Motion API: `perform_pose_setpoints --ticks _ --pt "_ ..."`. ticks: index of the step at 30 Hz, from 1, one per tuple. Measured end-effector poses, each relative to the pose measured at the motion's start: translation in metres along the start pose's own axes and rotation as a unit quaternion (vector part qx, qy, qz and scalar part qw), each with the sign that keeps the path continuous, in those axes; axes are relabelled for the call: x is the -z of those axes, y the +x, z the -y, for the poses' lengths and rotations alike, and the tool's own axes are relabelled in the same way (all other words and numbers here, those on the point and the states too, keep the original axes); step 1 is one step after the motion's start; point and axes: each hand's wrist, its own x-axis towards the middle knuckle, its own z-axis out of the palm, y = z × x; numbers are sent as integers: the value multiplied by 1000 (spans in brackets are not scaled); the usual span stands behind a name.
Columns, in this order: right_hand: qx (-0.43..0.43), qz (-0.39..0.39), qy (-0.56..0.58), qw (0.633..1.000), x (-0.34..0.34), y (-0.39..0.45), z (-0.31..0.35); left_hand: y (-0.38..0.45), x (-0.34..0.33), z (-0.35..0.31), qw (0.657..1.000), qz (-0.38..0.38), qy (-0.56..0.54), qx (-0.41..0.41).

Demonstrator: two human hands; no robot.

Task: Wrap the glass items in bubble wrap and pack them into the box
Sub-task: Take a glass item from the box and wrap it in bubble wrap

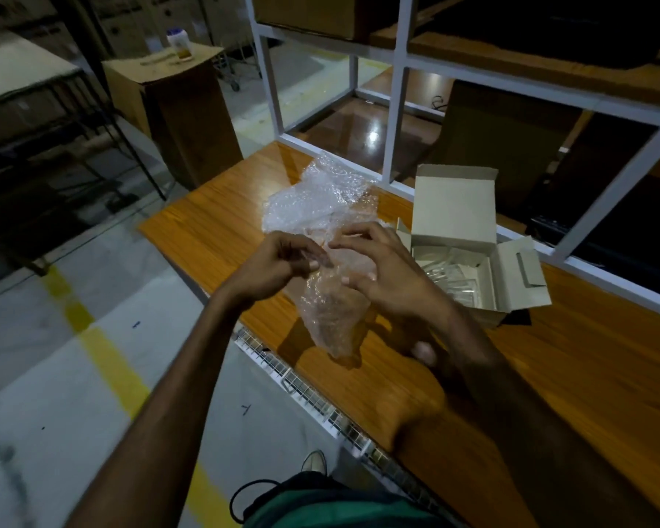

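Observation:
A crumpled sheet of clear bubble wrap (pixel 321 200) is held up over the wooden table (pixel 549 375). My left hand (pixel 279 264) pinches its left edge and my right hand (pixel 382 268) grips its right side; the lower part of the wrap hangs down between them. Whether a glass item is inside the wrap I cannot tell. A small open grey cardboard box (pixel 454 207) stands to the right of my right hand, lid flaps up, with several clear glass items (pixel 446 278) lying inside it.
A white metal shelf frame (pixel 393 120) rises behind the table. A tall cardboard carton (pixel 176 108) with a white jar on top stands on the floor to the far left. The table's near edge runs diagonally; yellow floor lines lie on the left.

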Motion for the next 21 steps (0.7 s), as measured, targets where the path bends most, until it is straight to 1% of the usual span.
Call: perform_pose_setpoints --ticks 2,5,7,12,15,17,19,21 --pt "1 13 9 1000 5 6 2 3 13 -4 1000 15 1 -18" --pt "-7 -13 38 999 9 10 7 9 27 -8 999 16 14 -26" --pt "-15 -15 65 998 13 10 9 13 35 -11 999 15 36 -20" --pt "-34 4 140 990 24 -4 6 20 50 -11 997 42 69 14" --pt "-53 -34 193 979 30 -13 4 23 56 -14 994 52 81 42" --pt "-82 -54 217 971 34 -17 0 25 62 -13 991 79 88 57" --pt "-115 -35 231 966 38 -21 -8 29 68 -9 987 95 100 78" --pt "-145 11 248 958 41 -29 -16 35 71 -2 982 104 119 102"
